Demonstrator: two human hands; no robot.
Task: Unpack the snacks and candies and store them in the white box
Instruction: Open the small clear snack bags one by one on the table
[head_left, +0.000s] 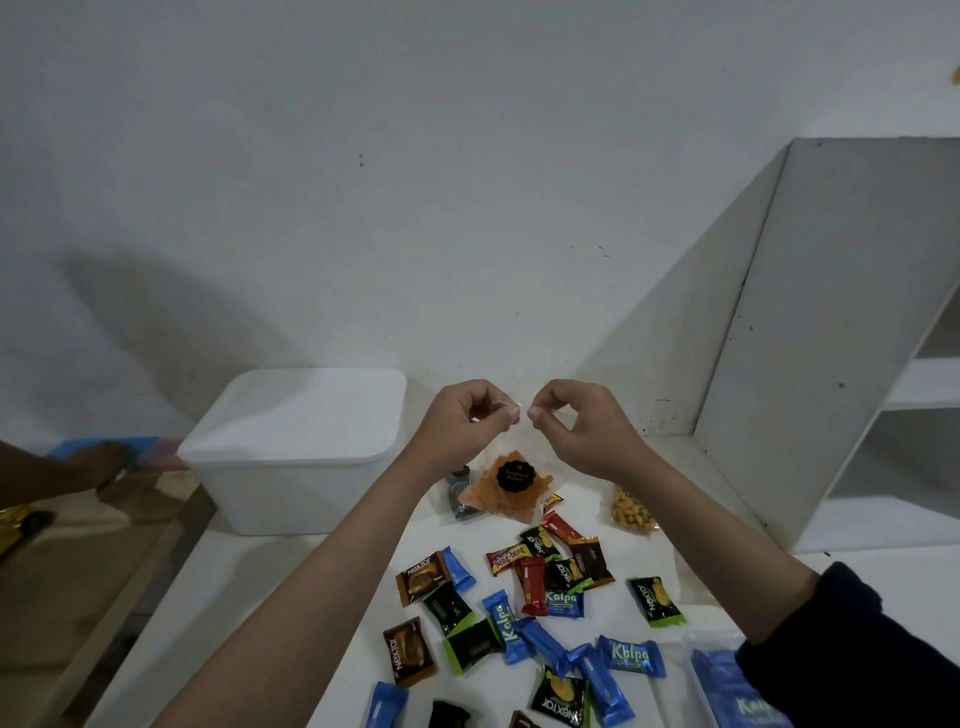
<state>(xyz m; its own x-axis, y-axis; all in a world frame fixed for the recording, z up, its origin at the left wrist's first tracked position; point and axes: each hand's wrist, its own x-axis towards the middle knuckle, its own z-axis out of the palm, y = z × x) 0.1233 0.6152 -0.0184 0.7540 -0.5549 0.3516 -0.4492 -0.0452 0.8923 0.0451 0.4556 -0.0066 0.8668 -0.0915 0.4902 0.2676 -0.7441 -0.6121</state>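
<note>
Left hand (467, 415) and right hand (576, 421) pinch the clear chip bag (511, 486) top, fingers clamped, probably to tear it open. White box (296, 447), lid on, at 9 o'clock on tabletop (270, 597).

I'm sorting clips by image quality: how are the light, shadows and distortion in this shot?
Head view: dim, even indoor light; a soft, broad shadow on the wall behind the white box; wide-angle bending slants the shelf; the wrappers read sharply, while the hands pinching the clear bag look slightly soft.
</note>
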